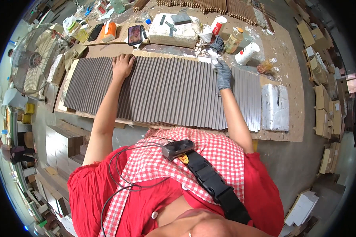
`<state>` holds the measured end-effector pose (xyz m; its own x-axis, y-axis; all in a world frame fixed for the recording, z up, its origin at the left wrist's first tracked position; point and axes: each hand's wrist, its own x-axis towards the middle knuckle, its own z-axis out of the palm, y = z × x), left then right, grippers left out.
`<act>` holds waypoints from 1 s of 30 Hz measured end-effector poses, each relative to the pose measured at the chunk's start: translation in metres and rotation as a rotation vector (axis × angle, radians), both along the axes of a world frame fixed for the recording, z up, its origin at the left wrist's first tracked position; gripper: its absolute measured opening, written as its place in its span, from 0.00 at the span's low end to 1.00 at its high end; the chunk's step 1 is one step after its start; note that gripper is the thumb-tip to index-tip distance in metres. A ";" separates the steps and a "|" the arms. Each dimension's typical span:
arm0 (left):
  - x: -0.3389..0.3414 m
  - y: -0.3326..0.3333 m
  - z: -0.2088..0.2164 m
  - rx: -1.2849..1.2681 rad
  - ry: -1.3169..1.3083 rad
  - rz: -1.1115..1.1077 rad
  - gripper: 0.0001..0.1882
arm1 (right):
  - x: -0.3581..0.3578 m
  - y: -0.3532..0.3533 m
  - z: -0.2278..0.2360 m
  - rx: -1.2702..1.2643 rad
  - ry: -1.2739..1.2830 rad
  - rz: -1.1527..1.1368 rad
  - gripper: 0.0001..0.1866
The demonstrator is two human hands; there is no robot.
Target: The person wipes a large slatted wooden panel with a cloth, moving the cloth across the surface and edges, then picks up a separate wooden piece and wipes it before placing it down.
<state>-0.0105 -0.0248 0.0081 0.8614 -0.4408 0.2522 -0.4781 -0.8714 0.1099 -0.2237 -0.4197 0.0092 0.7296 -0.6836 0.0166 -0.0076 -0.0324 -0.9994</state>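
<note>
Here your left hand point(122, 65) lies flat, open, on the slatted panel point(166, 91); your gloved right hand point(223, 75) grips a white rag point(213, 59) at its far edge.

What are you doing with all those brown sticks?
A person leans over a workbench covered by a long row of dark brown grooved wooden slats lying side by side. The bare left hand presses flat on the far edge of the slats. The right hand, in a grey glove, pinches a small white wad against the slats' far edge. Behind them stand two red and white paper cups, a bottle and a phone.
</note>
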 end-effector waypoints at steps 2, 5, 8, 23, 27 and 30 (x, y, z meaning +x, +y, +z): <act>-0.002 0.000 -0.001 -0.003 -0.014 0.003 0.24 | -0.011 0.004 -0.003 0.017 -0.053 -0.066 0.18; 0.007 0.005 0.000 0.013 -0.032 -0.026 0.23 | -0.010 0.015 -0.004 -0.077 -0.095 -0.077 0.16; 0.037 0.010 -0.001 0.095 0.121 -0.013 0.24 | -0.003 0.021 -0.005 -0.032 -0.013 -0.118 0.17; 0.191 0.002 -0.036 0.195 0.166 0.120 0.31 | -0.008 0.034 -0.012 -0.025 -0.071 -0.159 0.14; 0.222 0.004 -0.043 0.194 0.149 0.051 0.28 | -0.014 0.033 -0.013 -0.029 -0.018 -0.165 0.15; 0.230 -0.002 -0.051 0.322 0.036 0.045 0.28 | -0.018 0.031 -0.018 -0.069 0.005 -0.187 0.15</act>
